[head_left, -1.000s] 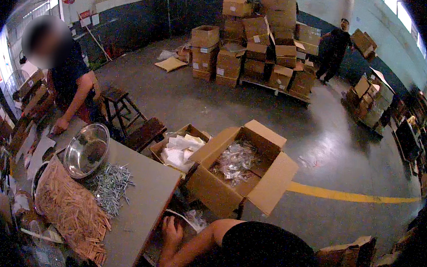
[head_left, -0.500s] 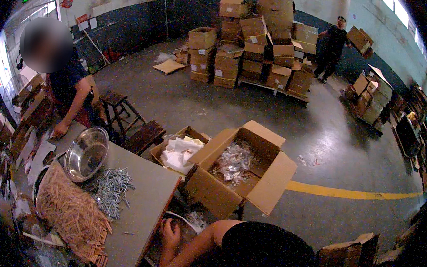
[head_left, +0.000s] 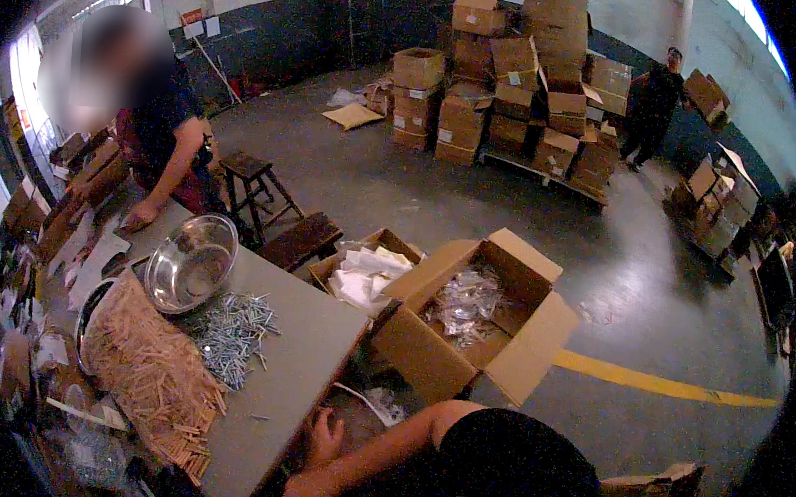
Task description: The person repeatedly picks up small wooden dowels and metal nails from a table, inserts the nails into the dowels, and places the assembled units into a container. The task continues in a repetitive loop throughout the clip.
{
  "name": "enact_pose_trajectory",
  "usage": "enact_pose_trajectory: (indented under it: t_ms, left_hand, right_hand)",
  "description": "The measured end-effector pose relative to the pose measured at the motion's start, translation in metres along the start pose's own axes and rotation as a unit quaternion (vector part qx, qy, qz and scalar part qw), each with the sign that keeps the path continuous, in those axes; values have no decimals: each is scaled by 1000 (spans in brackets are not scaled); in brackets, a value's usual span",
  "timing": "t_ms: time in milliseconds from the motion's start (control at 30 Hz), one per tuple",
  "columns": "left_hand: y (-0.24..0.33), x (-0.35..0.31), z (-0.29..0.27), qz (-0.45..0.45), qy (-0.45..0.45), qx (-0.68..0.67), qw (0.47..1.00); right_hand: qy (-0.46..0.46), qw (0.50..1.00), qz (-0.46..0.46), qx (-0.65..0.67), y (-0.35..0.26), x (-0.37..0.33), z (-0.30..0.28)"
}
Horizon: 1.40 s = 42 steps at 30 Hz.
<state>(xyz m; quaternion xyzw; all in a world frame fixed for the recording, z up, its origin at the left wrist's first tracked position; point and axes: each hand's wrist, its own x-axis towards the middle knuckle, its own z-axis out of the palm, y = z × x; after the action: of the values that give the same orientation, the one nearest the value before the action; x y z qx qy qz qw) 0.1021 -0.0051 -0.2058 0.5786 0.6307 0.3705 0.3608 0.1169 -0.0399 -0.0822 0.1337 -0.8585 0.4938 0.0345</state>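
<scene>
My left hand (head_left: 325, 437) is low beside the near right edge of the grey table (head_left: 307, 325). Its fingers are loosely bent and a little apart, with nothing visible in them; the dim light blurs them. On the tabletop lies a pile of metal screws (head_left: 233, 334), with one loose screw (head_left: 261, 417) nearer me. To its left, a heap of small tan plastic wall plugs (head_left: 154, 370) spills from a clear bag. A shiny steel basin (head_left: 192, 263) tilts behind the screws. My right hand does not show in the picture.
An open carton (head_left: 433, 351) of clear plastic bags stands right of the table, by a smaller box (head_left: 324, 271) with white material. Wooden stools (head_left: 298, 241) stand behind. One person (head_left: 162, 161) leans on the table's far end; another (head_left: 657, 105) stands by stacked cartons (head_left: 416, 104).
My view has turned slightly, so the table, cartons and people sit farther right in the picture. My left hand stays beside the table edge. The objects on the table look unchanged.
</scene>
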Motion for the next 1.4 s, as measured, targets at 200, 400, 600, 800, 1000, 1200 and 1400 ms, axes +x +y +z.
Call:
enact_pose_trajectory:
  t_ms: [200, 400, 600, 800, 1000, 1200, 1400]
  left_hand:
    - [-83, -42, 0, 17, -64, 169, 983]
    - [-75, -51, -8, 85, -84, 253, 960]
    - [-12, -56, -36, 9, -90, 265, 960]
    - [4, -61, -53, 28, -78, 185, 979]
    - [13, -50, -42, -3, 57, -23, 998]
    - [34, -51, -42, -24, 135, -151, 979]
    - [41, -60, -37, -61, 142, -136, 979]
  right_hand:
    - [57, 927, 340, -149, 19, -112, -60]
    - [174, 895, 290, -291, 54, -161, -37]
    - [137, 897, 343, -242, 34, -141, -49]
    - [92, 903, 270, -320, 74, -144, -22]
    - [130, 897, 393, -156, 71, -147, -27]
    - [278, 923, 243, -109, 77, -147, -26]
    - [289, 912, 291, 14, 58, -149, -34]
